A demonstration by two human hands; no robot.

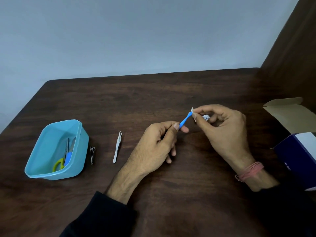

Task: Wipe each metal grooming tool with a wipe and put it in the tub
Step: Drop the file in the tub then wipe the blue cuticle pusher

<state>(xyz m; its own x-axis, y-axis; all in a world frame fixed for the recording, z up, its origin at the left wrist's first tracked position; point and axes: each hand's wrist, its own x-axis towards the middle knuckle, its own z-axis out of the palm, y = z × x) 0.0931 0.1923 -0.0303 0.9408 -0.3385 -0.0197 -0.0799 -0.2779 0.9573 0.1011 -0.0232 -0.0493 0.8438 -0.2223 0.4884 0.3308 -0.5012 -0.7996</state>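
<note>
The left hand [157, 142] pinches the lower end of a blue-handled tool [185, 120] between thumb and forefinger, above the table [171, 194]. The right hand [224, 129] pinches a small white wipe [194, 113] around the tool's upper end, which the wipe hides. To the left, tweezers [117, 147] lie flat on the wood, with a small metal tool [92, 155] further left, just beside the blue tub [34, 170]. Inside the tub are green-handled scissors [59, 164] and a second blue-handled tool [69, 156]. An open box [297, 151] sits at the right edge
</note>
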